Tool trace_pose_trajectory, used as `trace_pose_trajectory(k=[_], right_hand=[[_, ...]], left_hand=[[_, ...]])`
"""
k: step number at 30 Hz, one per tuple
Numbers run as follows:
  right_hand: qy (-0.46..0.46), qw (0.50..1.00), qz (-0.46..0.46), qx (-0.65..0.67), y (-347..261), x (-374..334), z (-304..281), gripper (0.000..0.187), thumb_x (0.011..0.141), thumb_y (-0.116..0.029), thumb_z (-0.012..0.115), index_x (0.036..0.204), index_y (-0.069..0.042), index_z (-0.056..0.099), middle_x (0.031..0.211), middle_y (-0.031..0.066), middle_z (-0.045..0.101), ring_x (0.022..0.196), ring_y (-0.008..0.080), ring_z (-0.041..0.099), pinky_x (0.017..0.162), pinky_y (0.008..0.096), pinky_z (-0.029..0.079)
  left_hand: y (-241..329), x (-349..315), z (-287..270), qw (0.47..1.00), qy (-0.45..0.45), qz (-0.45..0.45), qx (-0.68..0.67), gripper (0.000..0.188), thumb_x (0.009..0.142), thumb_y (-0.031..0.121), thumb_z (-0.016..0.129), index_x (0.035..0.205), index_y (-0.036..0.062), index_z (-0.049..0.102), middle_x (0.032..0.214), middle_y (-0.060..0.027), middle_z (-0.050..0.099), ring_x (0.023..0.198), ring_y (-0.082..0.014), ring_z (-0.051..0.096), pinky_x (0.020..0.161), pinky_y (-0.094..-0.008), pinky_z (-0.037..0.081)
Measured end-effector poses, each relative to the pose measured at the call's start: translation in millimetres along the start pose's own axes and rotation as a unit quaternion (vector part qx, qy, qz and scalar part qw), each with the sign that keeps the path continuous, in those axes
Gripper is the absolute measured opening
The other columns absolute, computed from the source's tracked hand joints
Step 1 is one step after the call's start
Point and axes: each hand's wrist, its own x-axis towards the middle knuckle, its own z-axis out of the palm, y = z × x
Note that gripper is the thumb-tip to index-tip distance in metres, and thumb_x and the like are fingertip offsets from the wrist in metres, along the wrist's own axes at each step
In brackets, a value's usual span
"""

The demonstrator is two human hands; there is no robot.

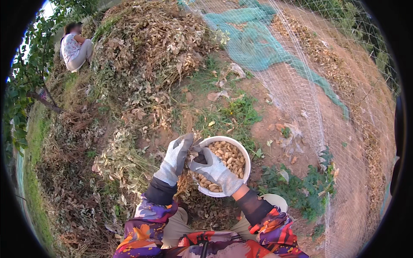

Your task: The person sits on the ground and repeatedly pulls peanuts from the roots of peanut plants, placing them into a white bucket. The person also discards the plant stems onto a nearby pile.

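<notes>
We note the left hand (174, 158), in a grey-and-white glove, fingers closed on a bunch of dry brown plant stems (195, 141) at the left rim of a round white bucket (248, 162). The right hand (217, 171), gloved alike, crosses the bucket's left side, fingers curled in at the bunch; whether they grip a pod, we cannot tell. Tan unshelled peanuts (232, 152) lie inside. Beyond, we see a large heap of dried plants (150, 47).

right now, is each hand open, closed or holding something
Left hand: closed, holding dry stems.
Right hand: fingers curled at the stems, over the bucket; whether it grips anything can't be told.
</notes>
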Motion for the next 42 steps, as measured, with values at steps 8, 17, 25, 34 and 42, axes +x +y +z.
trace_pose_trajectory(k=[8,17,25,34,42], right_hand=[[0.088,0.989,-0.081,-0.089,12,-1,-1,0.046,0.084,-0.017,0.059,0.123,0.000,0.042,0.104,0.0082,0.055,0.093,0.0133,0.055,0.079,0.0260,0.046],[0.159,0.975,0.028,0.155,-30,-2,-12,0.030,0.091,-0.026,0.052,0.110,-0.004,0.050,0.085,0.0006,0.054,0.056,0.0076,0.053,0.046,0.0212,0.044],[0.165,0.968,-0.086,-0.170,-14,5,-8,0.054,0.085,-0.029,0.058,0.125,0.003,0.039,0.121,0.0205,0.048,0.110,0.0314,0.050,0.093,0.0374,0.039],[0.027,0.997,-0.005,0.072,-22,-10,-26,0.046,0.091,-0.018,0.049,0.131,-0.001,0.036,0.105,0.0088,0.058,0.086,0.0114,0.057,0.066,0.0197,0.045],[0.162,0.972,-0.091,-0.141,-11,-3,-9,0.038,0.088,-0.018,0.052,0.123,-0.005,0.045,0.098,0.0104,0.058,0.081,0.0175,0.058,0.067,0.0295,0.048]], left_hand=[[-8,1,-5,0.968,-0.176,-0.078,-0.164,0.068,0.090,0.055,0.033,0.126,-0.0019,0.043,0.110,-0.0125,0.056,0.098,-0.0186,0.056,0.085,-0.0308,0.045],[-7,-14,-10,0.945,-0.264,-0.086,-0.174,0.067,0.080,0.020,0.067,0.134,0.0043,0.030,0.116,-0.0035,0.051,0.106,-0.0120,0.049,0.092,-0.0280,0.038],[-28,-20,-7,0.981,-0.187,-0.032,0.050,0.043,0.077,0.011,0.068,0.115,0.0052,0.048,0.096,-0.0006,0.058,0.082,-0.0080,0.054,0.068,-0.0237,0.045],[1,-28,-25,0.950,-0.241,-0.194,-0.039,0.037,0.077,0.012,0.067,0.108,0.0036,0.050,0.073,-0.0014,0.059,0.052,-0.0071,0.052,0.044,-0.0225,0.041],[-21,-33,2,0.983,-0.140,-0.098,0.073,0.046,0.074,0.015,0.068,0.114,0.0019,0.051,0.085,-0.0056,0.064,0.070,-0.0127,0.061,0.063,-0.0275,0.050]])
